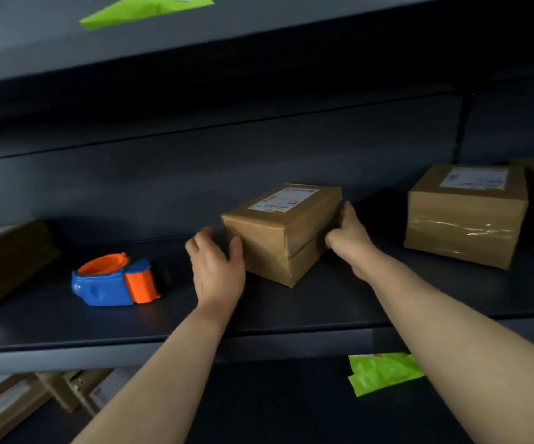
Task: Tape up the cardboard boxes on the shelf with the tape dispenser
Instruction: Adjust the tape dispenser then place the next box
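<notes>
1. The middle box (281, 232) sits skewed on the shelf (291, 315), one corner towards us, label on top. A seam crosses its near faces; we cannot tell whether tape covers it.
2. The right hand (350, 232) grips its right side, fingers curled round the far edge. The left hand (216, 267) presses the left corner with fingers nearly straight.
3. The tape dispenser (116, 280) lies on the shelf near the left hand, held by nobody.
4. We judge the step to be positioning the box; no tape is being laid.
5. Next, we would steady the box with the right hand and free the left to fetch the dispenser.
6. A glossy taped box (464, 216) stands well apart to the right.
</notes>
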